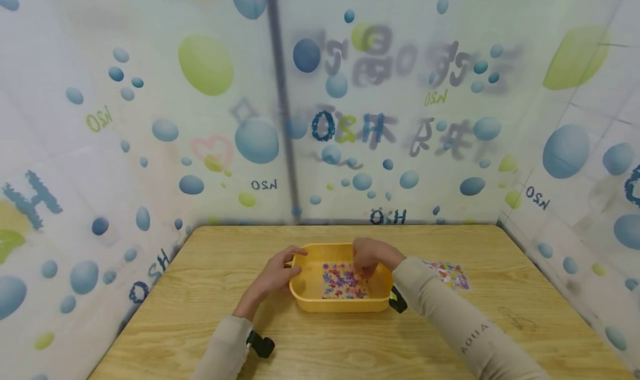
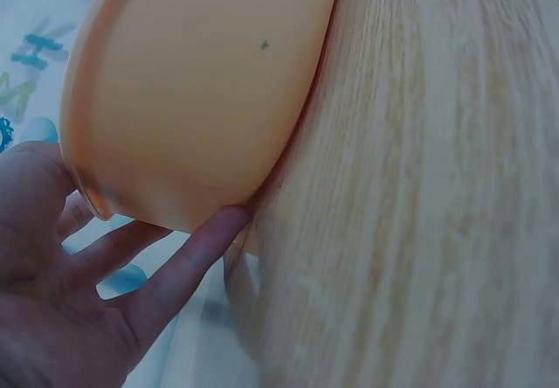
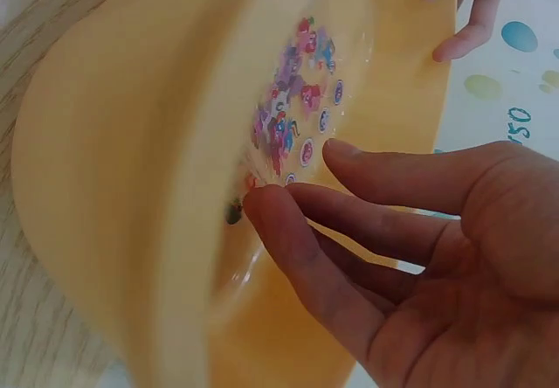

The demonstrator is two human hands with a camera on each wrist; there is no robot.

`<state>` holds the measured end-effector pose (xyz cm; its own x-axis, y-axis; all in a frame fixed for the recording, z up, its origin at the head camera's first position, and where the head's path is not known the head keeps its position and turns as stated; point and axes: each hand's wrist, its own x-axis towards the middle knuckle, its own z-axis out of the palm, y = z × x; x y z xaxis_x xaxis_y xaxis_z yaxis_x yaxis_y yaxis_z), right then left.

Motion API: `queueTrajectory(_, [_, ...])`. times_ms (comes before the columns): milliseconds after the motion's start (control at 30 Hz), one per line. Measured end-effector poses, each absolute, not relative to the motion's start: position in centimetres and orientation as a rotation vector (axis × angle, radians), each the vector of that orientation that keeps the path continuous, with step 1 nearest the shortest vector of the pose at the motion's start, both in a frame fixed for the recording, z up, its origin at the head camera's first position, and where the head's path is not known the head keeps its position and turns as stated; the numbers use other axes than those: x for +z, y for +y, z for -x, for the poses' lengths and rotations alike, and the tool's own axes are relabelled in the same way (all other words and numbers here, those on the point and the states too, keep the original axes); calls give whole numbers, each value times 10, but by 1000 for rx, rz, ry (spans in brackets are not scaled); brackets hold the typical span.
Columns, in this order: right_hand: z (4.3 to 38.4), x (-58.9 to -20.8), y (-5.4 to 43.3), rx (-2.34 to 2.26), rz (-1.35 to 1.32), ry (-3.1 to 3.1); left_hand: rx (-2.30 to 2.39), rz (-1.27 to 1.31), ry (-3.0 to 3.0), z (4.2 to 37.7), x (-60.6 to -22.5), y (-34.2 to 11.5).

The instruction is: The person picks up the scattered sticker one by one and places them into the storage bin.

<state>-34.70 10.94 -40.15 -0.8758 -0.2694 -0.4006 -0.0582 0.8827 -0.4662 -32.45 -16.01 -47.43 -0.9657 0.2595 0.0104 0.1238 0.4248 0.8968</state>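
A yellow plastic basin (image 1: 342, 306) stands on the wooden table. Inside lies a clear sticker sheet (image 1: 345, 283) printed with small colourful figures and a row of round pictures. My left hand (image 1: 275, 273) grips the basin's left end; in the left wrist view, its fingers lie against the outer wall, one fingertip down by the base. Over the basin's right side reaches my right hand (image 3: 437, 239), fingers half bent and thumb apart from the index finger. Its fingertips are right at the sheet, where the clear film shows fine creases; in the head view the hand covers that part.
To the right of the basin a colourful printed packet (image 1: 450, 274) lies on the table (image 1: 320, 346), partly hidden by the right sleeve. A curtain (image 1: 320, 169) with blue and green bubbles hangs behind the table and along both sides.
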Motion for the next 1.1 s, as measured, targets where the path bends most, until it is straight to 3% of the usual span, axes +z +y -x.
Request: queueTrajectory(1100, [341,-410,122,-554,261,2546,1573,-379,2542,324,-474,-161])
